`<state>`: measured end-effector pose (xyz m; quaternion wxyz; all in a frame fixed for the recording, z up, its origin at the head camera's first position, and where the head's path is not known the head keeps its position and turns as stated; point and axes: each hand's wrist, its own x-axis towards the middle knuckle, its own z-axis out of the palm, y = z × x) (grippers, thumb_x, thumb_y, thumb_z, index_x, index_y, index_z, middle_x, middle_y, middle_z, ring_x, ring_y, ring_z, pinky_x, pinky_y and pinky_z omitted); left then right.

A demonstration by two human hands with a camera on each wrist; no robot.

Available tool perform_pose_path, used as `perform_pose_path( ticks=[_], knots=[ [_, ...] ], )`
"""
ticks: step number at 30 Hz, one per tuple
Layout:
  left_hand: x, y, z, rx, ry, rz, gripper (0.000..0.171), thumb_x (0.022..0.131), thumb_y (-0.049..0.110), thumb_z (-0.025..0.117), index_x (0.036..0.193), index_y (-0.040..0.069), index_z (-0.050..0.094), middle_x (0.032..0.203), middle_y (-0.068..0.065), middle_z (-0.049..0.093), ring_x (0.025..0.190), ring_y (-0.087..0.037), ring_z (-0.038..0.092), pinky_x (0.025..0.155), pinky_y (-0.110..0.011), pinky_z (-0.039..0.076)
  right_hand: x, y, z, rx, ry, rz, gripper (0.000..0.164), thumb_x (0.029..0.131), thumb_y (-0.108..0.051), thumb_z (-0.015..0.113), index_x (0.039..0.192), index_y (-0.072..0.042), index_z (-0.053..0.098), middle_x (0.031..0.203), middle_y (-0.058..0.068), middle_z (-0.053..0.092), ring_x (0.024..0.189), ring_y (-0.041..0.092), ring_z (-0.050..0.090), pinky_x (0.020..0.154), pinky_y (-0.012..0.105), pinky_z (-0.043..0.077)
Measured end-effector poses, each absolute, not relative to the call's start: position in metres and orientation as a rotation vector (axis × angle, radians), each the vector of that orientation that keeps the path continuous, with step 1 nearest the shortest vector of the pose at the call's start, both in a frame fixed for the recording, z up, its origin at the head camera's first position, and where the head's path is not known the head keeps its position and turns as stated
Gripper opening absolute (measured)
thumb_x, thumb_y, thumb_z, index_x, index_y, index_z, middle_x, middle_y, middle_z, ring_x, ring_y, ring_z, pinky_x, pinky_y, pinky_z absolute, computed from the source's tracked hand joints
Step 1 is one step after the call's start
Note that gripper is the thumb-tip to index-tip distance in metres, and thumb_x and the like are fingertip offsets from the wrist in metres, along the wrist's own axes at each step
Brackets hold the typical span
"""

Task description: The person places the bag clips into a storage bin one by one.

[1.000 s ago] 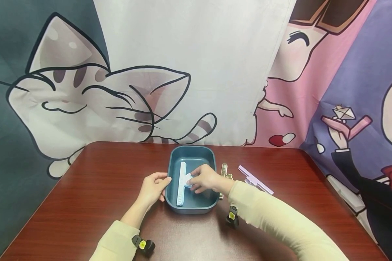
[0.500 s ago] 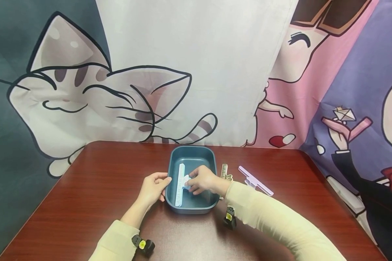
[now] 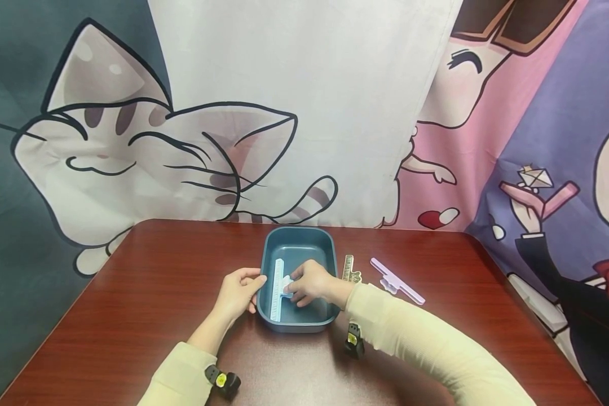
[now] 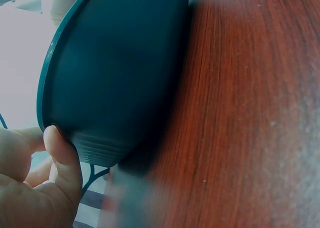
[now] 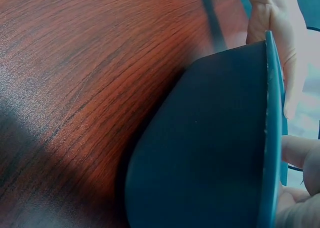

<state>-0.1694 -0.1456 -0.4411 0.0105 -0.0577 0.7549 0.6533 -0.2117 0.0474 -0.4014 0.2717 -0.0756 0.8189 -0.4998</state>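
Observation:
A blue rectangular bin [image 3: 298, 327] stands on the table. At its left rim, my left hand [image 3: 239, 290] holds the edge; the left wrist view shows a fingertip on the outer wall [image 4: 115, 52]. Inside the bin lies a light blue long clip [image 3: 276, 293] with ruler-like marks, its bar running front to back along the left side. My right hand [image 3: 312, 283] reaches over the right rim and pinches the clip's handle. In the right wrist view, the bin wall [image 5: 210, 138] hides the clip.
Just right of the bin lies a gold long clip [image 3: 349, 264], partly hidden by my right wrist. Farther right, a lilac long clip [image 3: 405, 286] lies slanted on the brown table [image 3: 157, 287]. A cartoon-printed cloth [image 3: 355, 113] hangs behind.
My right hand has moved slightly left and toward me, taking the light blue clip nearer the bin's left wall and lower. My left hand stays on the rim.

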Motion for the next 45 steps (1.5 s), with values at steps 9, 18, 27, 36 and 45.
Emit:
perform_pose_path(
  ticks=[9, 18, 27, 36, 45],
  knots=[
    [-0.170, -0.145, -0.441, -0.178, 2.351, 2.043, 0.034, 0.096, 0.003, 0.068, 0.125, -0.013, 0.060, 0.065, -0.011, 0.059, 0.044, -0.010, 0.048, 0.039, -0.018, 0.044, -0.211, 0.046, -0.401, -0.183, 2.217, -1.331, 0.045, 0.091, 0.004, 0.073, 0.127, 0.022, 0.054, 0.084, 0.023, 0.073, 0.081, 0.034, 0.076, 0.061, 0.036, 0.063],
    [-0.169, -0.146, -0.440, -0.180, 2.334, 2.053, 0.034, 0.096, 0.003, 0.068, 0.125, -0.013, 0.060, 0.067, -0.013, 0.059, 0.045, -0.010, 0.048, 0.039, -0.018, 0.044, -0.212, 0.044, -0.403, -0.198, 2.234, -1.303, 0.045, 0.090, 0.003, 0.074, 0.125, 0.023, 0.055, 0.085, 0.025, 0.072, 0.082, 0.036, 0.075, 0.061, 0.036, 0.063],
    [-0.171, -0.146, -0.444, -0.161, 2.353, 2.045, 0.034, 0.096, 0.002, 0.067, 0.126, -0.013, 0.060, 0.065, -0.010, 0.059, 0.043, -0.010, 0.048, 0.039, -0.018, 0.044, -0.212, 0.041, -0.403, -0.222, 2.281, -1.257, 0.040, 0.089, 0.004, 0.075, 0.120, 0.023, 0.059, 0.086, 0.023, 0.073, 0.077, 0.034, 0.076, 0.058, 0.033, 0.063],
    [-0.172, -0.146, -0.445, -0.183, 2.344, 2.060, 0.034, 0.096, 0.002, 0.067, 0.125, -0.013, 0.060, 0.066, -0.012, 0.060, 0.043, -0.010, 0.048, 0.038, -0.018, 0.044, -0.214, 0.037, -0.402, -0.198, 2.386, -1.186, 0.036, 0.085, 0.005, 0.078, 0.112, 0.020, 0.060, 0.084, 0.024, 0.071, 0.071, 0.033, 0.075, 0.053, 0.033, 0.061],
    [-0.171, -0.146, -0.446, -0.171, 2.336, 2.077, 0.034, 0.095, 0.001, 0.067, 0.125, -0.014, 0.060, 0.065, -0.010, 0.060, 0.043, -0.010, 0.048, 0.038, -0.018, 0.043, -0.215, 0.034, -0.401, -0.215, 2.464, -1.120, 0.013, 0.086, 0.010, 0.073, 0.094, 0.014, 0.063, 0.071, 0.020, 0.068, 0.062, 0.031, 0.074, 0.049, 0.030, 0.060]
  ],
)
